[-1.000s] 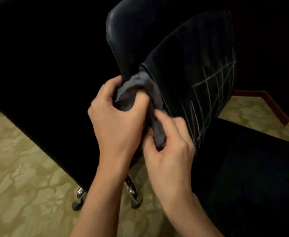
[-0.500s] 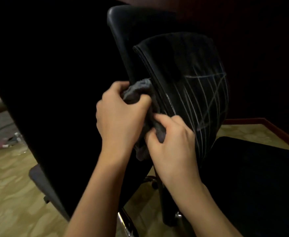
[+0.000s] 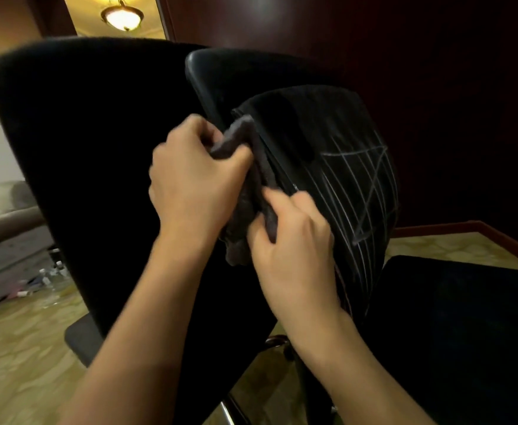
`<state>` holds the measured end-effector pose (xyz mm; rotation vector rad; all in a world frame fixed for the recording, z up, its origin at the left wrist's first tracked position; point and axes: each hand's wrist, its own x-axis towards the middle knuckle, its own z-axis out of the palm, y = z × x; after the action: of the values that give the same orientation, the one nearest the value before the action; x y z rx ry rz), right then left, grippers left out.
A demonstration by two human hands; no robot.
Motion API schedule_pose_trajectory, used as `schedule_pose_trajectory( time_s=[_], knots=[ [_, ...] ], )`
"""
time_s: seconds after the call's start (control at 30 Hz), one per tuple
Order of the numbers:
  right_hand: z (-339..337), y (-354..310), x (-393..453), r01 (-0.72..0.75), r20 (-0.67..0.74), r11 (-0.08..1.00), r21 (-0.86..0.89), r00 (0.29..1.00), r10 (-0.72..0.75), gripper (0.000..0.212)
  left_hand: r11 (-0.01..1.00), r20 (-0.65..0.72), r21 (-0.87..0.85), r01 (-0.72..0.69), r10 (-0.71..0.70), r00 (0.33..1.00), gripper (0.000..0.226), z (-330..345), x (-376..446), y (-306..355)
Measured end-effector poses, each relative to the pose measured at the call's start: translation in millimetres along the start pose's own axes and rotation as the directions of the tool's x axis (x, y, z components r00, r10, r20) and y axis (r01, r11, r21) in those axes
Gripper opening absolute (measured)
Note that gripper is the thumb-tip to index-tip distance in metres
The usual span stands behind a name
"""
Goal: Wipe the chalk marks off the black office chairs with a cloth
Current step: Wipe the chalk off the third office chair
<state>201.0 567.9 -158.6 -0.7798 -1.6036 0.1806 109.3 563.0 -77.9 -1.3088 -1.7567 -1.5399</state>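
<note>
— You watching those arms? Bare right up to the edge of view, both forearms, no sleeves anywhere.

— Yep. Left hand (image 3: 190,185), nothing on it: no glove, no ring showing.

— Same on the right hand (image 3: 294,250). Wrists plain too, no watch, no band.

No readable text, label, brand or number anywhere. Only white chalk lines (image 3: 359,191), a grid crossed by diagonals, on the black chair back (image 3: 307,124); no letters among them.
</note>
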Motion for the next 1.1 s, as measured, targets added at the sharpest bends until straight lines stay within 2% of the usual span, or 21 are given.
schedule_pose_trajectory(
  time_s=[0.1, 0.2, 0.43, 0.53, 0.67, 0.83, 0.9, 0.97, 1.1],
  knots=[
    [6, 20, -40, -0.046, -0.036, 0.998, -0.052, 0.998, 0.044, 0.033, 0.999, -0.069, -0.005, -0.038, 0.038, 0.997, 0.028, 11, -56, -16],
    [5, 39, -71, -0.108, -0.007, 0.991, -0.075, 0.994, 0.107, 0.036, 0.997, -0.038, 0.019, -0.074, 0.075, 0.996, 0.031, 21, -97, -28],
    [-2, 14, -41, -0.079, -0.022, 0.996, 0.034, 0.997, 0.08, 0.036, 1.0, -0.104, -0.014, -0.013, 0.011, 0.994, 0.029, 8, -57, -4],
    [1, 8, -34, -0.073, -0.039, 0.994, 0.087, 0.996, 0.077, 0.036, 1.0, -0.065, 0.01, 0.028, -0.028, 0.998, 0.027, 3, -42, 4],
    [14, 31, -71, -0.066, -0.131, 0.988, 0.139, 0.988, 0.084, 0.041, 1.0, -0.02, -0.004, 0.018, -0.018, 1.0, 0.028, 12, -80, -12],
    [17, 75, -137, -0.145, -0.153, 0.989, 0.042, 0.977, 0.15, 0.039, 0.996, 0.101, 0.043, 0.075, -0.079, 0.992, 0.033, 35, -158, -47],
    [15, 82, -154, -0.189, -0.12, 0.981, 0.031, 0.974, 0.192, 0.04, 0.996, 0.138, 0.074, 0.049, -0.059, 0.989, 0.036, 43, -180, -55],
    [13, 82, -157, -0.205, -0.089, 0.978, 0.042, 0.974, 0.208, 0.04, 0.998, 0.14, 0.058, 0.012, -0.02, 0.99, 0.034, 46, -182, -58],
    [14, 63, -133, -0.2, -0.089, 0.976, 0.083, 0.974, 0.207, 0.041, 0.999, 0.036, -0.04, -0.017, 0.019, 0.999, 0.028, 33, -147, -45]
  ],
)
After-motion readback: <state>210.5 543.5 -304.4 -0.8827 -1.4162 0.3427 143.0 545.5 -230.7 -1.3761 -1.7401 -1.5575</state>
